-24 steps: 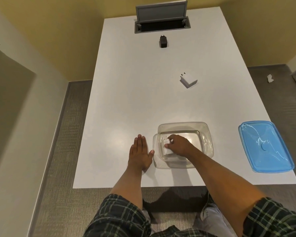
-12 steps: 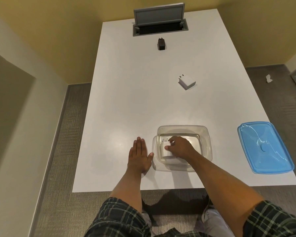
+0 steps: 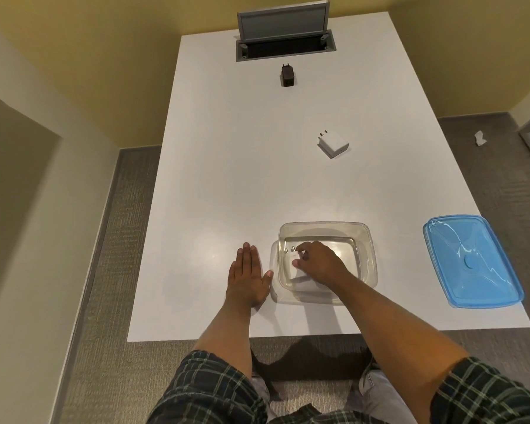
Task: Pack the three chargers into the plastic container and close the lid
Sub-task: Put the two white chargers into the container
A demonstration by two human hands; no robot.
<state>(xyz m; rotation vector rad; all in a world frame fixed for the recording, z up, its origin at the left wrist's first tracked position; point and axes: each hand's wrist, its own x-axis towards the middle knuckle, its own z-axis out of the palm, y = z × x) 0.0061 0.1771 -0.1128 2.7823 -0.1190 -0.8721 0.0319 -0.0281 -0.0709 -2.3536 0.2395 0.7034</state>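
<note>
A clear plastic container (image 3: pixel 366 240) stands near the table's front edge. Inside it lies a white charger (image 3: pixel 292 261), and my right hand (image 3: pixel 317 263) reaches in with its fingers closed around that charger. Flat on the table just left of the container rests my left hand (image 3: pixel 248 278), fingers together, holding nothing. A second white charger (image 3: pixel 333 144) sits on the table further back, prongs pointing away. Far back, close to the cable box, stands a black charger (image 3: pixel 287 76). The blue lid (image 3: pixel 471 264) lies to the right of the container.
An open grey cable box with a raised flap (image 3: pixel 283 35) is set into the white table (image 3: pixel 227 166) at its far end. Grey carpet surrounds the table, with a scrap of white paper (image 3: pixel 480 138) on the floor at right.
My right hand has shifted slightly inside the container with the white charger; its fingers now sit more at the charger's prong end. My left hand stays flat.
</note>
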